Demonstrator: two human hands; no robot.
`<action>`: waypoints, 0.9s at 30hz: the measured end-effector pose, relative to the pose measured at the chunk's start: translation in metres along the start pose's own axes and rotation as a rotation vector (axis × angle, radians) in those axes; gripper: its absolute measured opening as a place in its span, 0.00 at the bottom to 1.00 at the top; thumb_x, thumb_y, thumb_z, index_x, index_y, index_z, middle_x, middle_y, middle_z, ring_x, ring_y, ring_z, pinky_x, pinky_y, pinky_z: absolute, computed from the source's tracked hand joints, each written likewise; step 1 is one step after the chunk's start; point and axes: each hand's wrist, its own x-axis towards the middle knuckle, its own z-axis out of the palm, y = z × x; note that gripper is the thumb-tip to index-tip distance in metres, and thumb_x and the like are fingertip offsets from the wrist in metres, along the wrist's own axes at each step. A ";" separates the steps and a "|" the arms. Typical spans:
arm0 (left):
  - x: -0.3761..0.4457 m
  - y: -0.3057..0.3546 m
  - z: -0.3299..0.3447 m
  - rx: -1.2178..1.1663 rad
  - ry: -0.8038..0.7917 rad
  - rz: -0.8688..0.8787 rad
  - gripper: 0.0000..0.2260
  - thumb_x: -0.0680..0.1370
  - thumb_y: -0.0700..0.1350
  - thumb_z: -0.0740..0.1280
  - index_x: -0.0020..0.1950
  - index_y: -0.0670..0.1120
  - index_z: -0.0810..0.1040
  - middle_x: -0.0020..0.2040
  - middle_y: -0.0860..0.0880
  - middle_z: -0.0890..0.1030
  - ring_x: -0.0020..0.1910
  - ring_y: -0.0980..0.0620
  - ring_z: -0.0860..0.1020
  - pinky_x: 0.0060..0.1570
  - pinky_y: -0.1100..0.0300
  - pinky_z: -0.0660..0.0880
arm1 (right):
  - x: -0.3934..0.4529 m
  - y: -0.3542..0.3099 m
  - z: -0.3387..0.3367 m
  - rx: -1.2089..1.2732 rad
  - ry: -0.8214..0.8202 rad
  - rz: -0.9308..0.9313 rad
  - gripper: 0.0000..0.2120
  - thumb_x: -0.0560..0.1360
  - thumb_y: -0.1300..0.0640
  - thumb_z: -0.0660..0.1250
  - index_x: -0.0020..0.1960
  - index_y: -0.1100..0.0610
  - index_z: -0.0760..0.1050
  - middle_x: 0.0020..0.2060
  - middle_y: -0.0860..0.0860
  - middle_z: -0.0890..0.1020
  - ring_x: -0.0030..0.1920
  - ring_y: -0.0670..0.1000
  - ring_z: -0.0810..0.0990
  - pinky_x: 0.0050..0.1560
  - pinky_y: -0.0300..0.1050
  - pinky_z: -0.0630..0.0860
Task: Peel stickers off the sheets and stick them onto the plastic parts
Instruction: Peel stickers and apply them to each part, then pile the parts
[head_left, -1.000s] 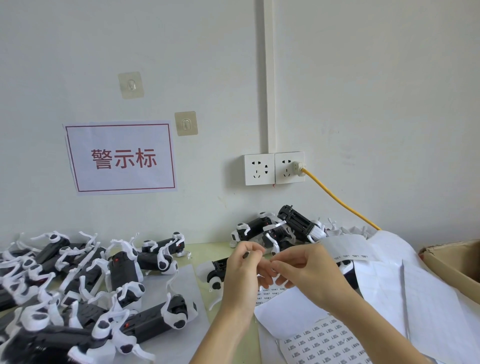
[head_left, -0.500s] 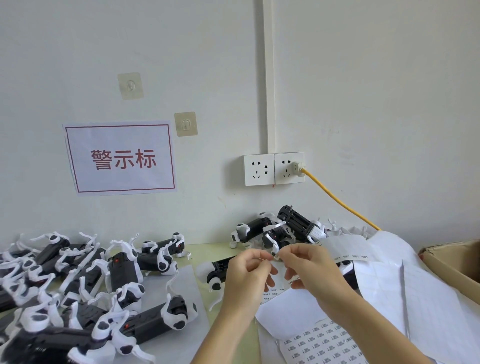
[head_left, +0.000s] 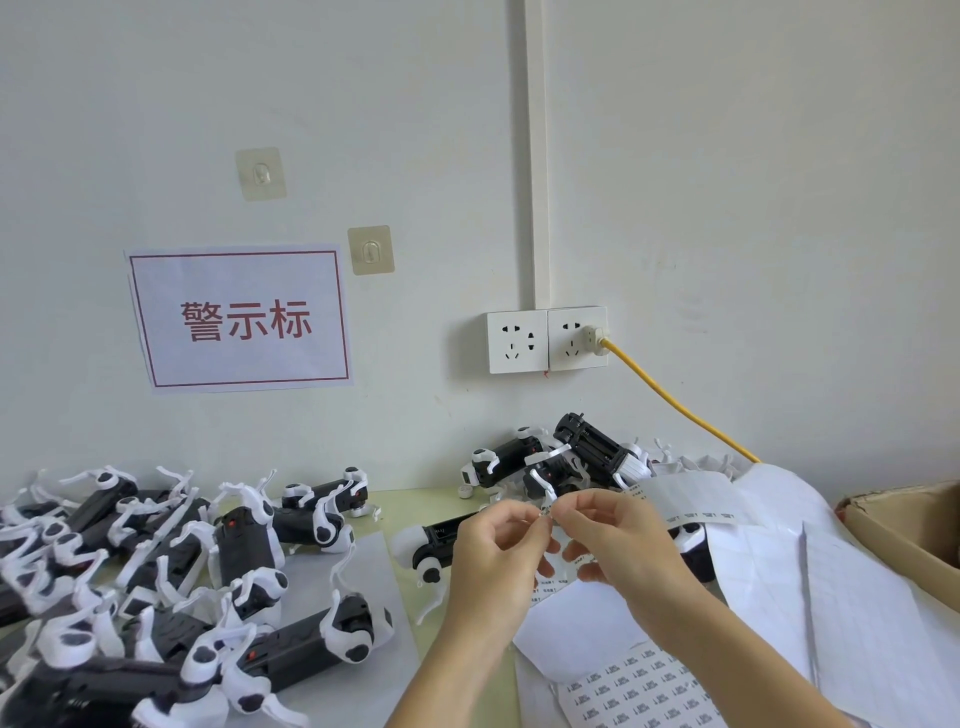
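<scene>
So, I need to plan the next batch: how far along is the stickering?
Done: cannot tell; no labels are readable on the parts heaped at the left. In hand: both hands, left and right, pinch a small sticker. Left: the sheet holds many stickers.

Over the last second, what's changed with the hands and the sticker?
The left hand and right hand have risen slightly and drawn a little apart, both still pinching the small sticker at their fingertips. The plastic parts, the sticker sheet and the cardboard box stayed put.
</scene>
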 end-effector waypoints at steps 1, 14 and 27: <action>0.000 0.000 0.000 0.025 0.009 0.012 0.07 0.79 0.38 0.69 0.41 0.42 0.81 0.31 0.48 0.82 0.28 0.54 0.76 0.30 0.65 0.71 | 0.000 0.000 0.000 -0.050 0.019 -0.027 0.05 0.77 0.57 0.71 0.43 0.55 0.83 0.35 0.49 0.83 0.32 0.44 0.79 0.34 0.39 0.75; 0.002 -0.007 0.000 0.217 0.021 0.060 0.08 0.78 0.41 0.69 0.39 0.47 0.81 0.32 0.51 0.83 0.28 0.55 0.76 0.34 0.58 0.73 | -0.001 0.003 -0.002 -0.393 0.062 -0.191 0.09 0.76 0.57 0.71 0.38 0.49 0.83 0.34 0.45 0.84 0.35 0.45 0.82 0.37 0.36 0.73; 0.021 -0.010 -0.051 0.832 0.342 0.228 0.13 0.74 0.38 0.66 0.58 0.46 0.78 0.55 0.52 0.79 0.59 0.49 0.73 0.58 0.57 0.68 | 0.004 0.008 -0.008 -0.423 0.177 -0.165 0.07 0.78 0.54 0.69 0.41 0.48 0.80 0.37 0.44 0.82 0.37 0.44 0.81 0.34 0.35 0.69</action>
